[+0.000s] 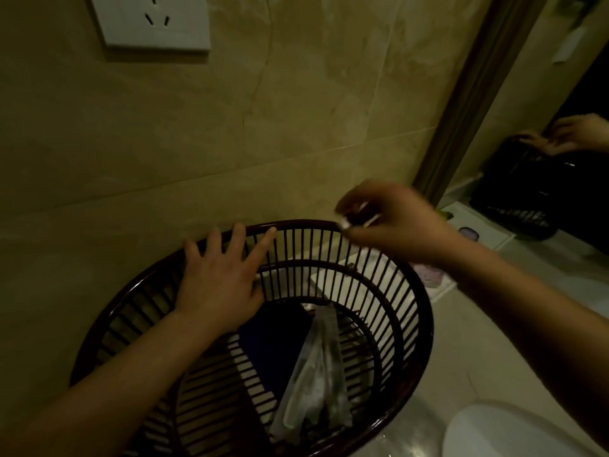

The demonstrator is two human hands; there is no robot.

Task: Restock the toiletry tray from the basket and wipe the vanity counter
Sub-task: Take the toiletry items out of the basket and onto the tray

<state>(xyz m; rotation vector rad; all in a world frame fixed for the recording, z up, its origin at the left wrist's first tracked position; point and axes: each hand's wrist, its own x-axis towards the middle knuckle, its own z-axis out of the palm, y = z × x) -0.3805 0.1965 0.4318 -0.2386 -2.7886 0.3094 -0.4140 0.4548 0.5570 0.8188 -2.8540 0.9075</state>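
Observation:
A dark slatted round basket [408,328] stands on the pale vanity counter against the wall. Inside it lie a dark blue packet [273,344] and clear plastic-wrapped toiletries [316,367]. My left hand [219,275] rests flat on the basket's far-left rim, fingers spread. My right hand [395,222] hovers over the far right rim, closed on a small dark blurred item [357,211] with a pale end. A white tray [359,272] shows through the slats behind the basket.
A white wall socket [148,21] is high on the beige tiled wall. A mirror [540,166] at the right reflects the basket and my hand. The rim of a white basin [494,427] sits at the bottom right.

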